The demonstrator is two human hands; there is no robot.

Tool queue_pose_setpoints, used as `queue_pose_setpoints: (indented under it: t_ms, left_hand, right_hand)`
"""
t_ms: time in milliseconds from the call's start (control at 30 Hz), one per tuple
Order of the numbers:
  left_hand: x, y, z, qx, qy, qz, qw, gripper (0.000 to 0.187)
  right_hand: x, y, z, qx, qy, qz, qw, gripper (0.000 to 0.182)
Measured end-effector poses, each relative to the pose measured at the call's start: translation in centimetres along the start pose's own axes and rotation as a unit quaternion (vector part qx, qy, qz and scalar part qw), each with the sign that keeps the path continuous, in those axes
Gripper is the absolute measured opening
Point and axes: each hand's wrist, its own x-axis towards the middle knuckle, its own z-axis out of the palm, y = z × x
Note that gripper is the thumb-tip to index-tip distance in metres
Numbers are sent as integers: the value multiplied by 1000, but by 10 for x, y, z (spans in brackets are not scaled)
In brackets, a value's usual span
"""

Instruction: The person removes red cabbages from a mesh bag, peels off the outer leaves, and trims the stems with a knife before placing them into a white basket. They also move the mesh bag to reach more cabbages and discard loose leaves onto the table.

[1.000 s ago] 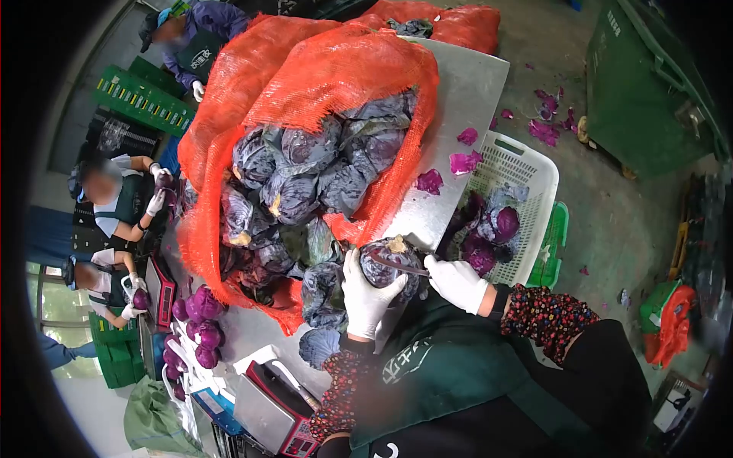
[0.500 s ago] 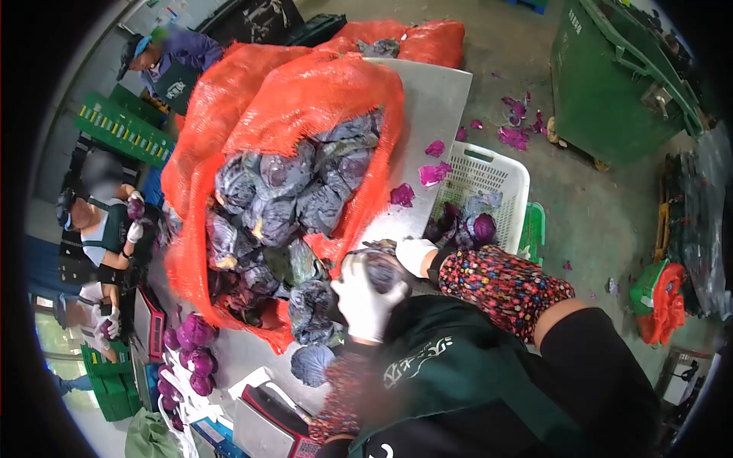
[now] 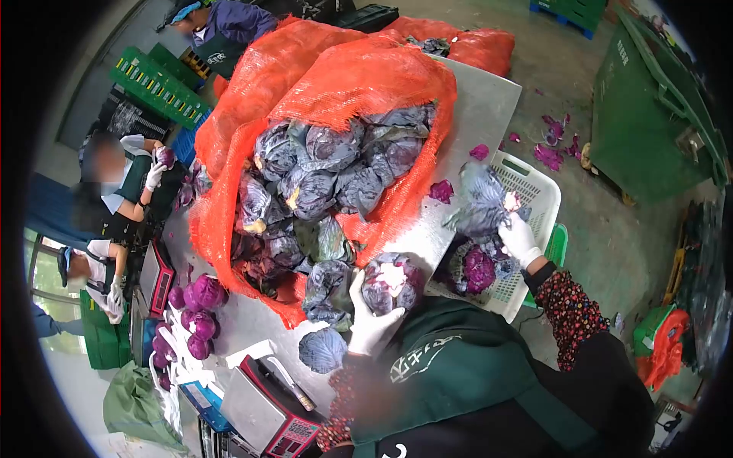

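My left hand (image 3: 372,317), in a white glove, is wrapped round a red cabbage (image 3: 406,296) at the table's near edge. The cabbage's pale cut stem faces up. My right hand (image 3: 521,241), also gloved, grips a bunch of greyish-purple outer cabbage leaves (image 3: 479,204) with a pale stem end, over the white plastic basket (image 3: 544,191). Inside that basket lie more loose leaves and purple pieces (image 3: 479,269). Beside my left hand are an open red mesh sack (image 3: 366,80) full of unpeeled cabbages (image 3: 309,191) and a single loose leaf (image 3: 321,350).
Peeled purple cabbages (image 3: 205,293) lie left on the metal table (image 3: 481,99), near a red scale (image 3: 279,416) and a knife (image 3: 292,384). Co-workers (image 3: 114,179) stand along the far left side. A green bin (image 3: 649,114) and fallen leaves (image 3: 548,156) are on the right floor.
My right hand has moved away from the cabbage, out over the basket, carrying outer leaves. My left hand still holds the cabbage, its cut stem now showing. The whole view has shifted.
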Motion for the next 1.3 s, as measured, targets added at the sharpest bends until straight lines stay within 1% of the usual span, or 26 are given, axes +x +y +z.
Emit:
queue_pose_setpoints:
  t_ms: [33, 67, 100, 133, 167, 200, 267, 300, 333, 367, 400, 600, 667, 700, 733, 800, 867, 933, 967, 1000, 1067, 1133, 1200, 1233, 1267, 1300]
  left_hand:
    - [4, -8, -10, 46, -23, 3, 999, 115]
    - [15, -6, -16, 93, -47, 10, 994, 115]
    - [26, -7, -20, 54, -72, -33, 995, 116]
    - [33, -3, -19, 55, -75, -51, 994, 116]
    - [39, -1, -15, 82, -71, -42, 993, 117]
    - [43, 0, -11, 109, -67, -35, 991, 118]
    - [46, 8, 4, 206, -59, 40, 976, 116]
    - [48, 12, 10, 271, -51, 66, 959, 115]
    - [50, 15, 16, 303, -43, 72, 949, 112]
    - [52, 18, 20, 321, -41, 77, 943, 111]
    - [55, 20, 23, 339, -41, 83, 936, 110]
    - [63, 23, 27, 376, -38, 68, 923, 110]
    - [65, 28, 31, 399, -41, 61, 914, 110]
    - [65, 30, 32, 422, -41, 58, 904, 110]
    - [66, 30, 34, 421, -45, 58, 904, 110]
    - [68, 30, 35, 431, -37, 46, 900, 107]
    - [71, 30, 37, 422, -41, 54, 904, 107]
    - [69, 36, 48, 482, -30, 47, 874, 108]
    - [68, 37, 57, 508, -8, 34, 861, 108]
    - [73, 39, 58, 507, -8, 41, 861, 108]
    - [73, 35, 60, 501, 9, 10, 866, 108]
    - [79, 26, 57, 498, 17, 16, 867, 108]
    - [88, 22, 56, 503, 38, 11, 863, 108]
    - [91, 22, 54, 492, 34, 5, 870, 108]
    - [89, 30, 56, 492, 43, 16, 869, 108]
    - [84, 36, 62, 528, 12, 22, 849, 106]
  right_hand:
    - [-7, -5, 0, -5, 19, -101, 995, 16]
    - [-30, -42, -2, 20, -17, -106, 994, 18]
    - [-37, -46, 15, 2, 12, -247, 969, 18]
    - [-52, -63, 26, -34, 16, -306, 951, 16]
    - [-61, -69, 38, -99, -40, -300, 948, 17]
    - [-79, -88, 41, -152, -71, -308, 936, 20]
    - [-89, -81, 61, -182, -90, -331, 921, 28]
    - [-92, -82, 64, -180, -96, -336, 920, 26]
    - [-96, -83, 65, -177, -102, -339, 918, 24]
    - [-101, -85, 65, -179, -85, -350, 916, 19]
    - [-100, -83, 65, -178, -84, -344, 918, 19]
    - [-94, -67, 74, -225, -70, -327, 915, 22]
    - [-89, -67, 74, -261, -70, -302, 914, 24]
    - [-86, -60, 77, -235, -58, -317, 917, 31]
    - [-81, -59, 77, -236, -56, -314, 918, 31]
    - [-73, -64, 78, -243, -89, -293, 920, 34]
    - [-68, -69, 82, -268, -80, -286, 917, 32]
    - [-55, -67, 89, -300, -71, -253, 917, 29]
    - [-49, -69, 87, -322, -68, -264, 907, 28]
    - [-42, -74, 86, -322, -60, -266, 907, 28]
    - [-38, -79, 86, -362, -87, -252, 893, 33]
    - [-28, -75, 95, -375, -23, -320, 870, 23]
    - [-19, -85, 94, -388, -34, -314, 866, 20]
    - [-17, -89, 93, -380, -46, -317, 868, 20]
    - [-16, -87, 95, -379, -37, -327, 865, 20]
    - [-16, -79, 100, -406, -3, -304, 862, 18]
